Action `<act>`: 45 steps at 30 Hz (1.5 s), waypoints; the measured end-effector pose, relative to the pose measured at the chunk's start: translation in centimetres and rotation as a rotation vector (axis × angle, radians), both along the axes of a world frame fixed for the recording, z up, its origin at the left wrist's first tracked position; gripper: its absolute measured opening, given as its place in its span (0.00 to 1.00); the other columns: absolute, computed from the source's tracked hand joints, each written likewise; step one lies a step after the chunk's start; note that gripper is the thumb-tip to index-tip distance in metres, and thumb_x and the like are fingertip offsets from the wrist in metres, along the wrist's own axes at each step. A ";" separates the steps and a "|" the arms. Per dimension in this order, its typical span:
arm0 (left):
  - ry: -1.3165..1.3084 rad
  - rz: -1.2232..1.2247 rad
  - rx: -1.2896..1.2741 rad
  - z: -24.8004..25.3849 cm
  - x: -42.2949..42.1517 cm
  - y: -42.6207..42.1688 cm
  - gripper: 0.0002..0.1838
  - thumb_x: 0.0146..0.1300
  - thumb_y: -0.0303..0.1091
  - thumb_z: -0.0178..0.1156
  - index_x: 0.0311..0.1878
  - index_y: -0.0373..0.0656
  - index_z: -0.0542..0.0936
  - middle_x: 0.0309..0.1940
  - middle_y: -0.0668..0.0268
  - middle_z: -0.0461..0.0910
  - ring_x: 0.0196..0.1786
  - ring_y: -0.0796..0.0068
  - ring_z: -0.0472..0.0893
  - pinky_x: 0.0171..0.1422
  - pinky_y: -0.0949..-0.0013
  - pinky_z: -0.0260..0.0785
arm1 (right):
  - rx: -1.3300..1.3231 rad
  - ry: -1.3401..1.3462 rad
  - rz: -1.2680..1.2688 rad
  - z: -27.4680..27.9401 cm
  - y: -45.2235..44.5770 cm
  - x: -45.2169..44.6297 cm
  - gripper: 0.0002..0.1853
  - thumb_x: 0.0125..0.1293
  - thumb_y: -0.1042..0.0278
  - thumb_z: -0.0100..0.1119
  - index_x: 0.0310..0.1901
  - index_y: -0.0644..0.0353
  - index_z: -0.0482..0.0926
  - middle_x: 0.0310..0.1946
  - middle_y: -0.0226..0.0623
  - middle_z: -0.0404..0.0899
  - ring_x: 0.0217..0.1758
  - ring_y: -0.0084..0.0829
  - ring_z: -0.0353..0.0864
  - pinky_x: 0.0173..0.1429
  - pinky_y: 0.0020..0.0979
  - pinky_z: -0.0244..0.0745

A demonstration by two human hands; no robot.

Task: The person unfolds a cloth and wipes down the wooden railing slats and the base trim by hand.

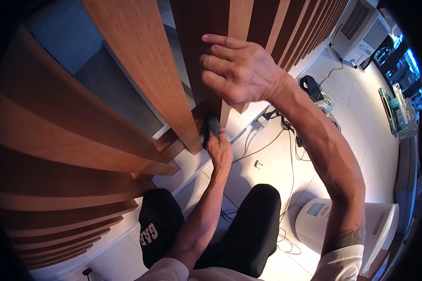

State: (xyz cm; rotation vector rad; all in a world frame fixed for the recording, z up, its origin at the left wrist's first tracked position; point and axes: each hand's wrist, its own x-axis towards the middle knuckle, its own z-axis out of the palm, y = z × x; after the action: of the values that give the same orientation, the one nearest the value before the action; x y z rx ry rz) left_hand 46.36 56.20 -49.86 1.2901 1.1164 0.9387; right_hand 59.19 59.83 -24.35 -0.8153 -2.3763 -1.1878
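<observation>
My left hand (220, 151) reaches low between two upright wooden slats, its fingers closed around a dark handheld object (212, 127). The object's dark end sits in the gap near the slats' foot; its exact kind is hard to make out. Higher up, my right hand (241, 70) is wrapped over the front edge of a wooden slat (239, 21). Its fingers bend against the dark side face, the index finger straighter than the others, while the thumb is hidden. Left of the dark object stands another broad wooden slat (140, 61), with its lower end near the white ledge (187, 164).
Cables (293, 154) run across the tiled floor beside a small white socket block (259, 164). A white rounded appliance (312, 218) stands at lower right, and a white vented unit (361, 28) at upper right. My knees (260, 210) are close to the ledge.
</observation>
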 end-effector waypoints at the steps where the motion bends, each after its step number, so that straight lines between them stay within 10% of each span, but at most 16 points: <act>1: 0.027 -0.009 0.035 -0.4 1.2 0.2 0.22 0.70 0.37 0.54 0.59 0.30 0.75 0.51 0.52 0.81 0.52 0.60 0.78 0.61 0.64 0.67 | -0.004 0.001 0.001 -0.3 0.5 0.0 0.13 0.41 0.58 0.61 0.23 0.57 0.73 0.26 0.31 0.71 0.39 0.34 0.76 0.65 0.43 0.72; 4: 0.071 -0.043 0.011 -6.9 2.1 2.0 0.24 0.65 0.31 0.53 0.63 0.30 0.72 0.52 0.51 0.81 0.52 0.56 0.79 0.62 0.64 0.67 | 0.081 -0.086 -0.071 -1.8 2.1 -0.1 0.12 0.43 0.57 0.60 0.29 0.51 0.71 0.28 0.26 0.70 0.44 0.27 0.73 0.56 0.28 0.64; 10: 0.034 -0.110 -0.079 -7.6 2.7 3.4 0.25 0.60 0.24 0.51 0.62 0.31 0.73 0.50 0.51 0.80 0.53 0.54 0.78 0.62 0.62 0.67 | 0.222 -0.002 -0.034 -3.2 3.1 0.1 0.13 0.36 0.55 0.56 0.26 0.48 0.70 0.28 0.23 0.70 0.38 0.27 0.73 0.59 0.32 0.66; 15: 0.217 -0.112 0.159 -4.1 1.6 0.8 0.36 0.59 0.23 0.54 0.71 0.25 0.57 0.59 0.30 0.72 0.64 0.34 0.72 0.70 0.51 0.64 | 0.220 0.048 -0.015 -3.3 3.1 -0.1 0.13 0.35 0.56 0.56 0.25 0.47 0.67 0.27 0.23 0.69 0.37 0.26 0.73 0.58 0.31 0.66; 17: 0.303 -0.195 0.047 -5.6 1.7 2.1 0.36 0.60 0.24 0.53 0.71 0.23 0.55 0.60 0.30 0.71 0.65 0.35 0.72 0.71 0.51 0.64 | 0.155 -0.018 -0.040 -2.8 2.7 0.1 0.09 0.49 0.57 0.55 0.29 0.49 0.71 0.29 0.23 0.69 0.43 0.25 0.72 0.56 0.27 0.64; 19: 0.315 -0.128 0.108 -6.5 2.2 2.4 0.32 0.61 0.24 0.52 0.69 0.26 0.62 0.57 0.33 0.75 0.62 0.38 0.75 0.69 0.54 0.66 | 0.230 0.012 -0.017 -3.4 3.5 0.0 0.14 0.35 0.55 0.57 0.25 0.47 0.66 0.27 0.23 0.68 0.36 0.26 0.73 0.57 0.30 0.67; 22: 0.063 -0.126 -0.059 -4.7 1.3 3.6 0.15 0.67 0.24 0.51 0.55 0.34 0.77 0.46 0.63 0.81 0.45 0.74 0.77 0.54 0.70 0.69 | 0.207 0.057 0.007 -3.3 3.3 0.3 0.15 0.35 0.55 0.57 0.25 0.48 0.66 0.27 0.23 0.68 0.36 0.27 0.72 0.57 0.30 0.67; 27: -0.240 -0.212 -0.027 4.1 -3.3 0.8 0.14 0.70 0.31 0.54 0.53 0.32 0.78 0.41 0.65 0.80 0.43 0.75 0.76 0.54 0.68 0.69 | 0.114 0.080 -0.053 -3.4 2.5 -0.7 0.14 0.40 0.57 0.59 0.27 0.51 0.68 0.29 0.28 0.70 0.38 0.31 0.72 0.59 0.34 0.67; 31: -0.323 -0.024 -0.065 5.5 -5.6 -1.4 0.15 0.71 0.32 0.53 0.55 0.33 0.77 0.44 0.62 0.82 0.46 0.71 0.78 0.56 0.66 0.69 | -0.059 0.603 -0.058 -7.9 -3.0 -5.0 0.14 0.39 0.67 0.67 0.29 0.56 0.74 0.30 0.37 0.72 0.38 0.41 0.74 0.57 0.47 0.70; 33: 0.012 -0.148 0.141 5.9 -7.2 -1.5 0.15 0.69 0.29 0.52 0.54 0.32 0.77 0.49 0.52 0.82 0.50 0.60 0.82 0.56 0.61 0.71 | -0.077 1.071 -0.470 -12.4 -8.6 -8.2 0.07 0.49 0.74 0.64 0.32 0.61 0.78 0.32 0.39 0.79 0.39 0.44 0.78 0.56 0.45 0.71; 35: 0.185 -0.231 0.132 6.8 -7.9 -2.9 0.16 0.63 0.29 0.56 0.52 0.34 0.78 0.54 0.46 0.80 0.51 0.47 0.83 0.55 0.55 0.73 | -0.248 1.854 -0.611 -20.2 -10.8 -9.8 0.03 0.56 0.76 0.61 0.30 0.65 0.83 0.22 0.37 0.78 0.24 0.35 0.75 0.31 0.34 0.68; 37: 0.481 -0.502 0.760 6.9 -7.6 -4.3 0.18 0.57 0.30 0.64 0.51 0.36 0.79 0.62 0.44 0.76 0.52 0.56 0.83 0.57 0.60 0.74 | -0.759 2.493 -0.283 -25.6 -13.5 -9.3 0.09 0.65 0.78 0.55 0.33 0.65 0.86 0.22 0.27 0.80 0.26 0.19 0.78 0.30 0.24 0.69; 41: 0.675 -0.772 0.613 7.4 -8.0 -5.5 0.20 0.51 0.29 0.66 0.48 0.33 0.77 0.66 0.39 0.69 0.53 0.52 0.84 0.56 0.59 0.76 | -0.732 2.859 0.107 -26.2 -13.8 -11.5 0.10 0.68 0.78 0.52 0.37 0.64 0.86 0.29 0.29 0.83 0.29 0.20 0.79 0.33 0.22 0.72; 45: 0.217 -0.108 0.895 10.3 -10.2 -3.8 0.18 0.57 0.28 0.64 0.50 0.31 0.75 0.63 0.46 0.71 0.51 0.61 0.80 0.54 0.63 0.74 | -0.520 2.738 0.302 -25.5 -11.1 -12.4 0.10 0.68 0.82 0.52 0.40 0.65 0.85 0.34 0.30 0.83 0.33 0.20 0.80 0.38 0.23 0.75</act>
State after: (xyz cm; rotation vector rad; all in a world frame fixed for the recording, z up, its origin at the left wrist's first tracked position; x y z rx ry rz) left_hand 36.18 52.37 -39.53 2.1903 0.7734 1.2998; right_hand 46.83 48.77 -49.87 -0.8419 -0.1605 0.8058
